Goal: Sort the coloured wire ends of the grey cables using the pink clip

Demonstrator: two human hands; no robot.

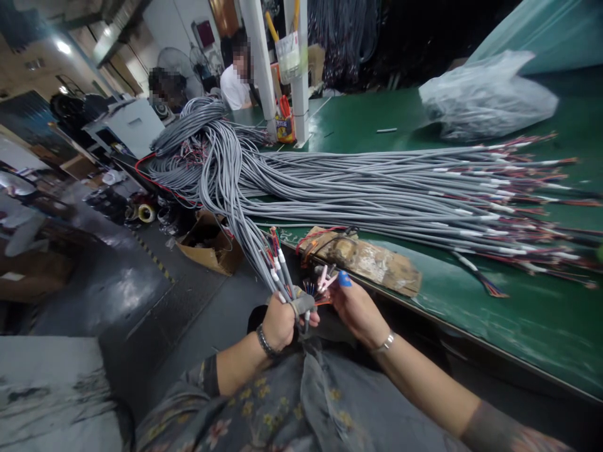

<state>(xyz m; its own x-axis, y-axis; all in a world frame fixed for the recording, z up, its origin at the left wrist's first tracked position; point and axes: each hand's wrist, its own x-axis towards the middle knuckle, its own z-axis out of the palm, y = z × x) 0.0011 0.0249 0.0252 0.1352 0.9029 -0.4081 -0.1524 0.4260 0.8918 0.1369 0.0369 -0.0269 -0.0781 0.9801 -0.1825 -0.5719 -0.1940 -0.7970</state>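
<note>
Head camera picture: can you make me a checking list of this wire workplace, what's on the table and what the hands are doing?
Surface: long green worktable, scuffed near the front edge.
Job's things: small bunch of grey cables with white sleeves and coloured wire tips.
Clutter: crumpled clear plastic bag; worn brown cardboard pad; open brown cardboard box on the floor.
Grippers: left hand fisted around the bunch; right hand pinching wire tips, blue cap on one finger.
Cables: huge heap of grey cables across the table, spilling over its left end.
Surroundings: two seated people, white post.
</note>
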